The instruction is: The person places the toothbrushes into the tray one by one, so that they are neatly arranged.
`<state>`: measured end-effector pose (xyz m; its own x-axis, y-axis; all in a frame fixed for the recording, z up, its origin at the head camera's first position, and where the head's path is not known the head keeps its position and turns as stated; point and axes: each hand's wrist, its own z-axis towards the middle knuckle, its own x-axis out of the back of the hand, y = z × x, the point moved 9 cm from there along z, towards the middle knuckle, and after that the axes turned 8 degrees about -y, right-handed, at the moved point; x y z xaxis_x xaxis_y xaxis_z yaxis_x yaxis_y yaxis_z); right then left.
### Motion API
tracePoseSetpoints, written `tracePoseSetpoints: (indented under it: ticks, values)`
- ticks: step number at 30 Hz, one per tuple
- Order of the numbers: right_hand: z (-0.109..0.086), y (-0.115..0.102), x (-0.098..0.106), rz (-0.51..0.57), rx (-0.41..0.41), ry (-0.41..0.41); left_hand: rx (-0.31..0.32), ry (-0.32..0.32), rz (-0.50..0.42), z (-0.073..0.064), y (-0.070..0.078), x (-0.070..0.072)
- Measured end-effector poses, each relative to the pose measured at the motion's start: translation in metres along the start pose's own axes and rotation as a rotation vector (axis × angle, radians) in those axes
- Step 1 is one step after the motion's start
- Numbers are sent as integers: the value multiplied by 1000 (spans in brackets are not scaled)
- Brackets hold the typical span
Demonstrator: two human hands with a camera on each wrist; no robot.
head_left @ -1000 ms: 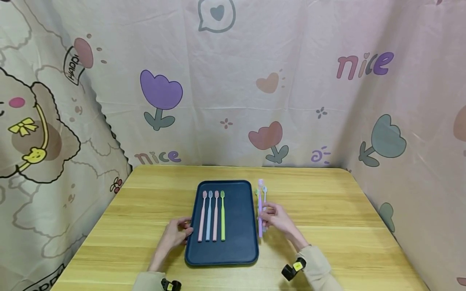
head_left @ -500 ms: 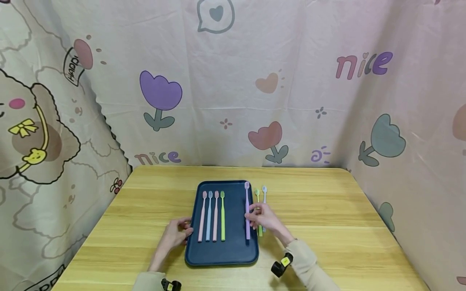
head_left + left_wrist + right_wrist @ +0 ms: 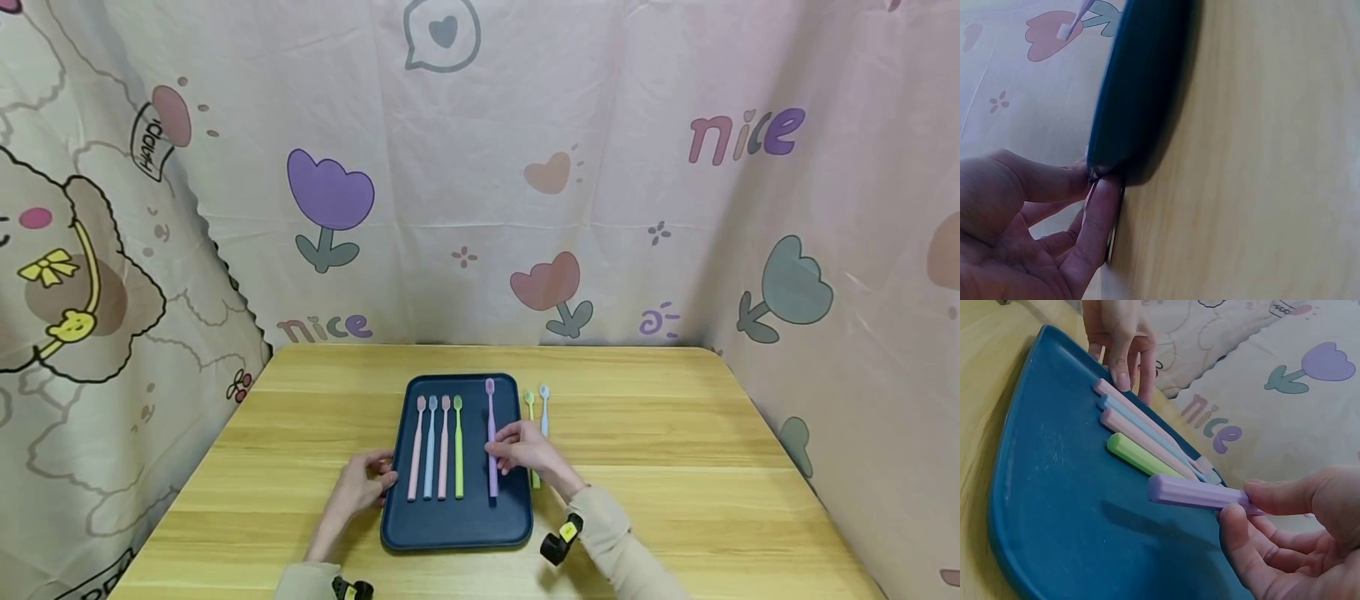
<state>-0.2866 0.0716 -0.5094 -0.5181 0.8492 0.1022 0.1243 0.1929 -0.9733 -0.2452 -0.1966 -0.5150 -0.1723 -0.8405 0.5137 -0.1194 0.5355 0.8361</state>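
My right hand (image 3: 527, 448) pinches a purple toothbrush (image 3: 492, 477) by its handle, thumb on one side and fingers on the other. In the right wrist view the purple toothbrush (image 3: 1188, 492) hangs over the dark blue tray (image 3: 1041, 487) and casts a shadow on it. At the tray's left edge, my left hand (image 3: 362, 483) grips the rim; the left wrist view has the thumb on one face and a finger beneath. Side by side on the tray's left half lie a pink toothbrush (image 3: 415, 467), a blue one, another pink one and a green toothbrush (image 3: 459, 467).
Right of the tray, a yellow-green toothbrush (image 3: 530, 403) and a light blue toothbrush (image 3: 544, 408) lie on the wooden table (image 3: 645, 433), partly hidden by my right hand. A patterned cloth (image 3: 450, 292) hangs behind the table and along both sides.
My right hand has carried the purple toothbrush leftward from beside the tray to over its right half, uncovering more of the yellow-green toothbrush. The left hand stays at the rim.
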Motion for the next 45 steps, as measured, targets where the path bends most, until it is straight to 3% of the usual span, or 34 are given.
tracePoseSetpoints:
  ticks: [11,29,38,45]
  values:
    - [9,8,-14,25,-24,-21,0,2,-2,-1,-1,0]
    - [16,13,-19,-41,51,39,-3,1,-8,-1,-1,0]
    - [17,7,-19,-174,87,122,-8,2,-6,-1,0,0]
    - [16,4,-21,-254,97,142,-3,1,-4,-1,0,0]
